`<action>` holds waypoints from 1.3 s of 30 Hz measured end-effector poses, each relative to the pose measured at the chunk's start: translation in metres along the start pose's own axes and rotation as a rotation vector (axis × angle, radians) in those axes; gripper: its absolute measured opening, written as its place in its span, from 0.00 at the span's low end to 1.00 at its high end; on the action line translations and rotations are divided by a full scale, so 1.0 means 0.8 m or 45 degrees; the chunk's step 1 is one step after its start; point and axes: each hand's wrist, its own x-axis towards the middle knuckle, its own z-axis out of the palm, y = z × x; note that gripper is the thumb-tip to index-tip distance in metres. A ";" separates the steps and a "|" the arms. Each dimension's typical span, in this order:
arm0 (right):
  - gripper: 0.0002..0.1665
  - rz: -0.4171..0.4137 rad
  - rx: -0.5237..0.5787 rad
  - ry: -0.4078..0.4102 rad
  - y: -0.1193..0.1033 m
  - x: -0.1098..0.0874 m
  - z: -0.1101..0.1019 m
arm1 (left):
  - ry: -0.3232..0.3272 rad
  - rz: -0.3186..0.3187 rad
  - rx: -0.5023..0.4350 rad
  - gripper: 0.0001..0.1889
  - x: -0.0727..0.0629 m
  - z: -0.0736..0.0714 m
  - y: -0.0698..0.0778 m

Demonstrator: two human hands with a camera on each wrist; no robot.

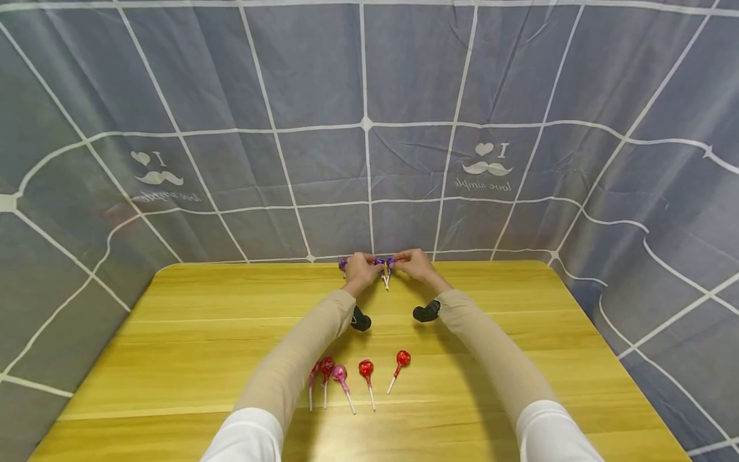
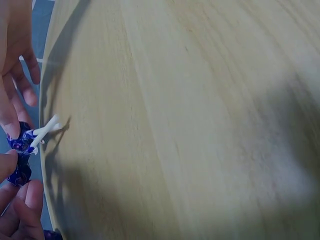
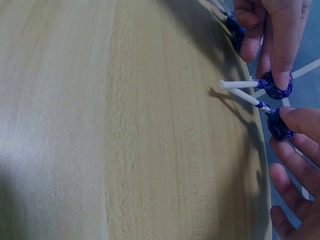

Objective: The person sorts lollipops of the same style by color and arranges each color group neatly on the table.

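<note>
Pinching hands: my left hand (image 1: 359, 269) grips a left purple lollipop (image 3: 277, 86) between thumb and fingers, my right hand (image 1: 417, 264) a right purple lollipop (image 3: 280, 126), each by its wrapped head.
Purple pair: at the middle of the wooden table's (image 1: 185, 346) far edge, heads apart, white sticks slanting together towards the near edge.
Handling: probably light, with a hard head that could crack, a slick wrapper and a stiff thin stick; the round head or the neck just below it seems the best hold.
Purple spare: a third purple lollipop (image 1: 343, 264) at the far edge, just left of my left hand.
Red and pink row: four reddish lollipops (image 1: 366, 367) and one pink lollipop (image 1: 339, 372), towards the near edge, between my forearms.
Curtain writing: the grey curtain (image 1: 317, 160) beyond shows "I", a heart, a moustache and "love simple", mirrored.
Wrapper labels: no brand I can read.
</note>
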 end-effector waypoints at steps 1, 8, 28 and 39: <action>0.19 0.002 0.004 0.003 0.000 0.001 0.001 | 0.005 0.012 0.015 0.15 0.000 0.001 0.000; 0.18 0.010 -0.038 -0.006 0.002 0.001 0.007 | 0.033 0.078 0.086 0.12 0.001 0.009 -0.007; 0.20 0.032 -0.046 -0.013 0.009 -0.001 0.009 | 0.081 0.083 0.205 0.13 0.000 0.019 -0.004; 0.19 -0.009 -0.035 -0.032 0.016 0.002 0.005 | 0.024 0.080 0.175 0.14 0.004 0.017 -0.007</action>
